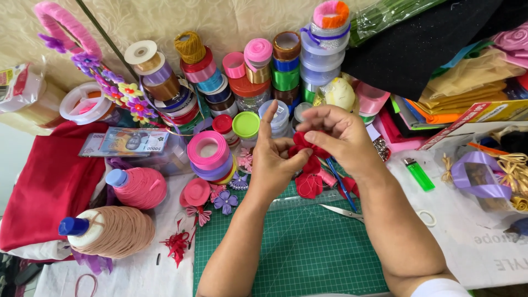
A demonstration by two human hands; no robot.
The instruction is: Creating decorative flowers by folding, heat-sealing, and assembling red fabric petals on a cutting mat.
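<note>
Both hands working above green gridded cutting mat [297,247]. Left hand [272,162] and right hand [338,135] pinching red folded ribbon flower [308,159] between them, fingers closed on petals; left index sticking up. Flower hanging downward from fingers, right hand gripping its top.

I see a soft, matt red cloth flower [308,165] over a matt green cutting mat [297,247] with a printed grid. The ribbon rolls [209,151] look satiny and glossy, the scissors [341,212] bare shiny metal, the green lighter [418,173] translucent plastic.
</note>
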